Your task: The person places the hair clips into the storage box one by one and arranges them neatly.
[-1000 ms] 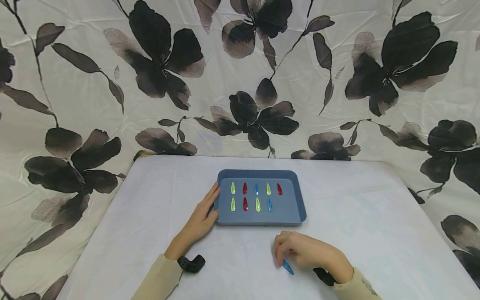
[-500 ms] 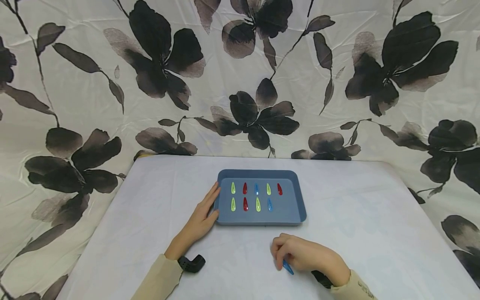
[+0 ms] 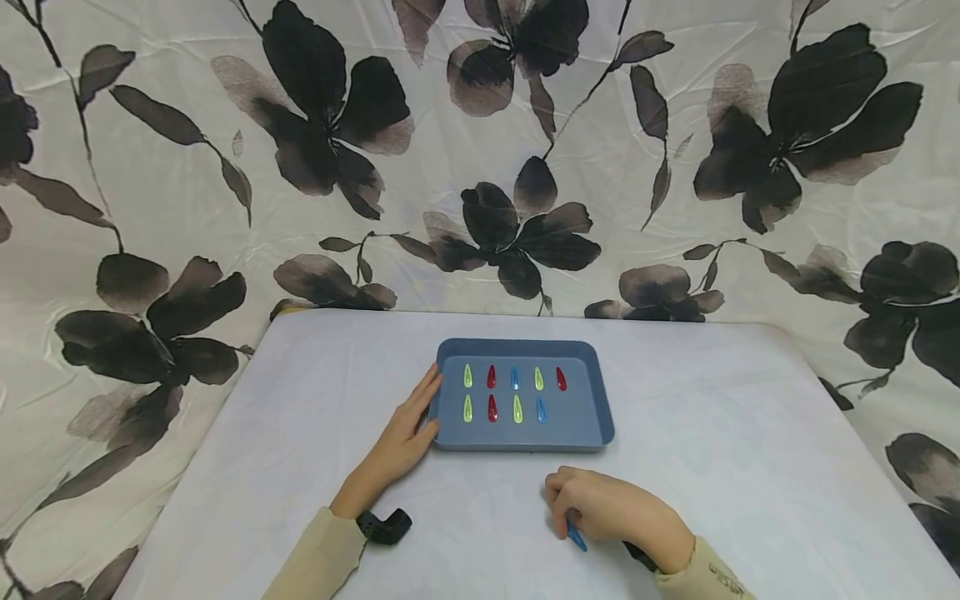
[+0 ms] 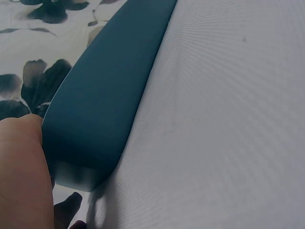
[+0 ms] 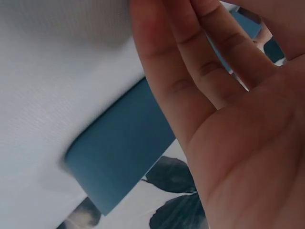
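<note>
A blue-grey tray [image 3: 570,425] lies on the white-covered table with snap hair clips in two rows: lime ones such as the lime hair clip [image 3: 517,409], red ones such as the red hair clip [image 3: 492,408], and the blue hair clip [image 3: 542,410] ending the near row. My left hand [image 3: 401,433] rests along the tray's left side, fingers fairly straight, thumb at the near corner. Below the tray, my right hand [image 3: 600,504] pinches another blue clip [image 3: 576,537] close over the cloth, its tip pointing toward me. That clip is hidden in the right wrist view, where bent fingers [image 5: 186,52] show.
White cloth [image 3: 750,433] covers the table around the tray. Behind it hangs a pale curtain [image 3: 420,108] with dark flowers. A black wrist device [image 3: 385,527] sits at the left cuff.
My right hand shifts very slightly, and the blue clip in it turns a little more upright. The left hand and tray keep their places.
</note>
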`<control>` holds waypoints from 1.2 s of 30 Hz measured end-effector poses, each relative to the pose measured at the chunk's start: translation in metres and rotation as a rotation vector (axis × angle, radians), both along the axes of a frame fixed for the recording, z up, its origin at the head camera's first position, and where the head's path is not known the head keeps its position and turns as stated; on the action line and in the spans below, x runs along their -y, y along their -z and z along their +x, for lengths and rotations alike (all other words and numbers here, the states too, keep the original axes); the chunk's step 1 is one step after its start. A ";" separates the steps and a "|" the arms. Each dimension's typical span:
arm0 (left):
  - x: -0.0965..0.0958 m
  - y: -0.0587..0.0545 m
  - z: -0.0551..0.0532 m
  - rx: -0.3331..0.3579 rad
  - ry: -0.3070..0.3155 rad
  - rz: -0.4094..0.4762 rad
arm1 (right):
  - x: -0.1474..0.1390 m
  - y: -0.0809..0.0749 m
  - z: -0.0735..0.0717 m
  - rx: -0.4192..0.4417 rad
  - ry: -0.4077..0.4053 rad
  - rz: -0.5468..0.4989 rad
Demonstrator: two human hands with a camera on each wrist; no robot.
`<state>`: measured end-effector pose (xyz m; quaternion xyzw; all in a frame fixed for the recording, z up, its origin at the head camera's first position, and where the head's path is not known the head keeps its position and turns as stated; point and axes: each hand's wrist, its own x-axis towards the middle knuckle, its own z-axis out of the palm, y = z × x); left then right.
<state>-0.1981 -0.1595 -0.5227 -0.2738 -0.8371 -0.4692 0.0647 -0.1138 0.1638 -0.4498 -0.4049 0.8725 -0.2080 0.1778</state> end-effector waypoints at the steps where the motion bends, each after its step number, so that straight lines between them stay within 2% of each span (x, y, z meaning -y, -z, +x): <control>1: 0.000 0.000 0.000 0.000 -0.001 -0.002 | 0.001 -0.001 0.000 -0.002 0.001 0.006; 13: -0.002 -0.004 0.002 0.017 -0.004 -0.013 | 0.000 -0.002 -0.004 -0.026 0.004 0.020; 26: -0.001 -0.004 0.002 0.029 -0.017 -0.022 | -0.003 0.001 -0.009 0.028 0.013 -0.040; 36: -0.001 -0.004 0.002 0.037 -0.016 -0.020 | -0.005 0.000 -0.008 0.012 -0.026 -0.092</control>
